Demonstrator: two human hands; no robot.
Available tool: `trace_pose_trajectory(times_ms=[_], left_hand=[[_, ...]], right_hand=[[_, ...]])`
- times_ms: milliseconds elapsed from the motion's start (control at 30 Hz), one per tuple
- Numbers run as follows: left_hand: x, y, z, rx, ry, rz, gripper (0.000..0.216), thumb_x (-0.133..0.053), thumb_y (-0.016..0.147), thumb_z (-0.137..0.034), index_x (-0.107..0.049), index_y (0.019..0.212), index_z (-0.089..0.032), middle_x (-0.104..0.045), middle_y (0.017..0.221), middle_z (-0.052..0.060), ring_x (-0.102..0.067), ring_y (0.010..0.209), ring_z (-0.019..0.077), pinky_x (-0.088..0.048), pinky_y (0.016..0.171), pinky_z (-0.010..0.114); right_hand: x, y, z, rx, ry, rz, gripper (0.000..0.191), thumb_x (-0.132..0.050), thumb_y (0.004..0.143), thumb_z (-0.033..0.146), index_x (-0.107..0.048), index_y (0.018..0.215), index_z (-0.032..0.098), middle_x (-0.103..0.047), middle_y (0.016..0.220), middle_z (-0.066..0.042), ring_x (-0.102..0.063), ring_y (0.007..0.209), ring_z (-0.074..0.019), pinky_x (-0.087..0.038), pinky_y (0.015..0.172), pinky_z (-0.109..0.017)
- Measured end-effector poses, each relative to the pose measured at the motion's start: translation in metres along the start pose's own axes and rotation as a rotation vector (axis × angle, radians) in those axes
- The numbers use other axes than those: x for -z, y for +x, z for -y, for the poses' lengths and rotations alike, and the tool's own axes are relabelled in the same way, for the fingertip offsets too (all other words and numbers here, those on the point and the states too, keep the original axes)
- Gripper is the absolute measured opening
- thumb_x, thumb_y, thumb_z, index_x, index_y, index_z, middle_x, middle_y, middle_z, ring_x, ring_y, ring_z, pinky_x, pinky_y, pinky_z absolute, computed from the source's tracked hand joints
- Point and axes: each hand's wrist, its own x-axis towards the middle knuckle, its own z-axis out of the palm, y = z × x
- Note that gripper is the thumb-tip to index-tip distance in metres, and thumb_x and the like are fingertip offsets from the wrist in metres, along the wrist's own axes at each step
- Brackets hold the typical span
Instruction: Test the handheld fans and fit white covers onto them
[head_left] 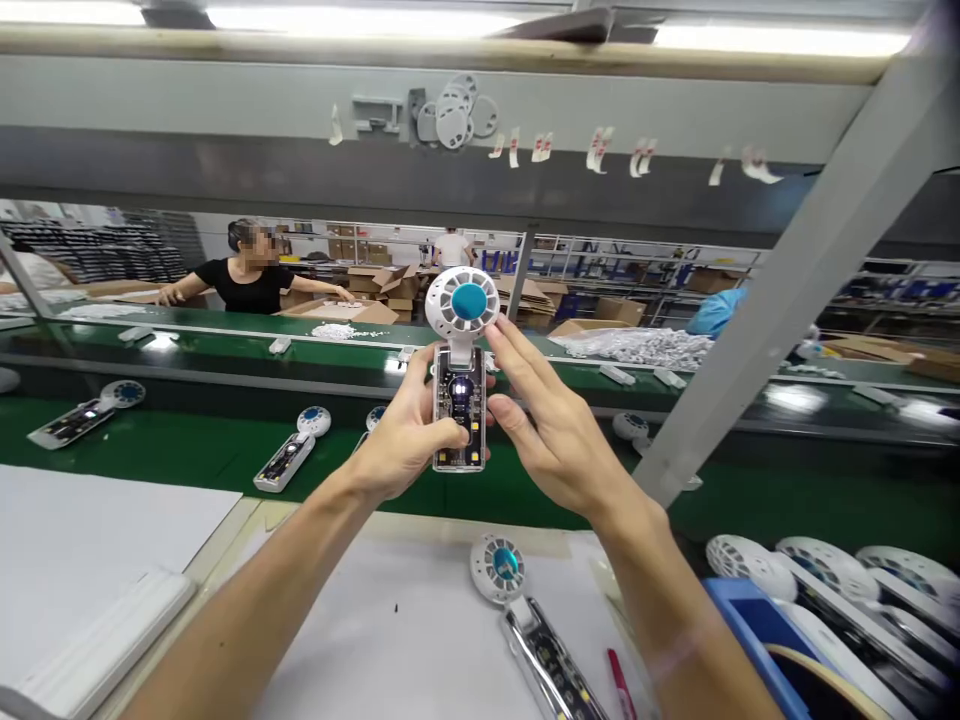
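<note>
Upright in front of me is a small handheld fan [463, 300] with a white round head, a blue centre and a clear handle showing a circuit board. My left hand [409, 430] is closed around the handle, its thumb pressed on the front of the board, where a light glows. My right hand [551, 430] is open beside it, fingers stretched; its fingertips reach the lower right edge of the fan head, though I cannot tell whether they touch. A second fan [499, 570] lies on the white work surface [375, 630] below, next to a red pen [620, 683].
Several similar fans [285, 460] lie on the green conveyor belt [187, 470] ahead. At right, more fans [750, 567] fill a blue bin [742, 610]. A slanted metal post [795, 260] rises at right. A co-worker [251, 275] sits across the line by cardboard boxes [337, 310].
</note>
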Motion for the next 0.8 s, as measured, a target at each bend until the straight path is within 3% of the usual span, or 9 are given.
trace_pose_trajectory(times_ms=[67, 167, 267, 367, 500, 633, 800], left_hand=[[0.0, 0.001, 0.0, 0.005, 0.001, 0.0, 0.075, -0.069, 0.069, -0.009, -0.035, 0.133, -0.03, -0.063, 0.128, 0.006, -0.072, 0.078, 0.0177, -0.062, 0.061, 0.03], [0.0, 0.001, 0.001, -0.014, -0.013, -0.025, 0.069, -0.069, 0.073, -0.013, -0.037, 0.132, -0.028, -0.063, 0.127, 0.007, -0.072, 0.086, 0.0208, -0.063, 0.063, 0.031], [0.001, -0.001, 0.0, -0.051, -0.027, -0.041, 0.065, -0.069, 0.073, -0.012, -0.039, 0.129, -0.025, -0.064, 0.122, 0.007, -0.071, 0.083, 0.0198, -0.062, 0.062, 0.032], [0.002, -0.002, -0.004, -0.042, -0.021, -0.03, 0.057, -0.067, 0.076, -0.011, -0.04, 0.125, -0.022, -0.065, 0.115, 0.007, -0.07, 0.071, 0.0167, -0.06, 0.06, 0.032], [0.003, -0.003, -0.007, -0.043, -0.017, -0.039, 0.058, -0.068, 0.075, -0.011, -0.038, 0.123, -0.022, -0.066, 0.111, 0.006, -0.071, 0.067, 0.0167, -0.06, 0.059, 0.031], [0.0, -0.003, -0.008, -0.075, -0.027, -0.054, 0.062, -0.072, 0.072, -0.011, -0.036, 0.122, -0.023, -0.065, 0.114, 0.006, -0.071, 0.07, 0.0176, -0.061, 0.06, 0.033], [-0.001, -0.007, -0.011, -0.061, -0.054, -0.033, 0.062, -0.07, 0.075, -0.012, -0.036, 0.125, -0.023, -0.066, 0.111, 0.005, -0.071, 0.067, 0.0173, -0.06, 0.059, 0.032]], right_hand=[[0.001, -0.001, 0.002, -0.001, 0.016, 0.002, 0.058, -0.042, 0.106, 0.039, -0.024, 0.16, 0.031, -0.021, 0.166, 0.002, -0.029, 0.151, -0.0235, -0.045, 0.115, -0.038], [0.002, -0.002, 0.002, -0.011, 0.004, -0.051, 0.056, -0.043, 0.105, 0.042, -0.029, 0.158, 0.03, -0.024, 0.166, 0.0, -0.041, 0.145, -0.0238, -0.048, 0.11, -0.037], [0.004, -0.003, -0.003, -0.129, -0.13, -0.132, 0.051, -0.04, 0.105, 0.047, -0.044, 0.149, 0.024, -0.044, 0.155, -0.005, -0.056, 0.129, -0.0259, -0.051, 0.101, -0.041], [0.003, -0.002, -0.017, -0.389, -0.268, -0.02, 0.045, -0.037, 0.104, 0.049, -0.057, 0.135, 0.024, -0.061, 0.136, -0.004, -0.061, 0.118, -0.0254, -0.05, 0.094, -0.04], [-0.009, -0.003, -0.049, -0.648, -0.334, 0.158, 0.038, -0.039, 0.103, 0.046, -0.064, 0.121, 0.025, -0.07, 0.119, -0.004, -0.066, 0.106, -0.0276, -0.048, 0.082, -0.038], [-0.026, -0.01, -0.077, -0.791, -0.387, 0.245, 0.035, -0.045, 0.099, 0.041, -0.069, 0.113, 0.019, -0.074, 0.106, -0.011, -0.068, 0.099, -0.0346, -0.044, 0.074, -0.038], [-0.035, -0.014, -0.089, -0.842, -0.39, 0.287, 0.033, -0.047, 0.098, 0.043, -0.068, 0.115, 0.025, -0.074, 0.109, -0.006, -0.067, 0.1, -0.0331, -0.041, 0.071, -0.034]])
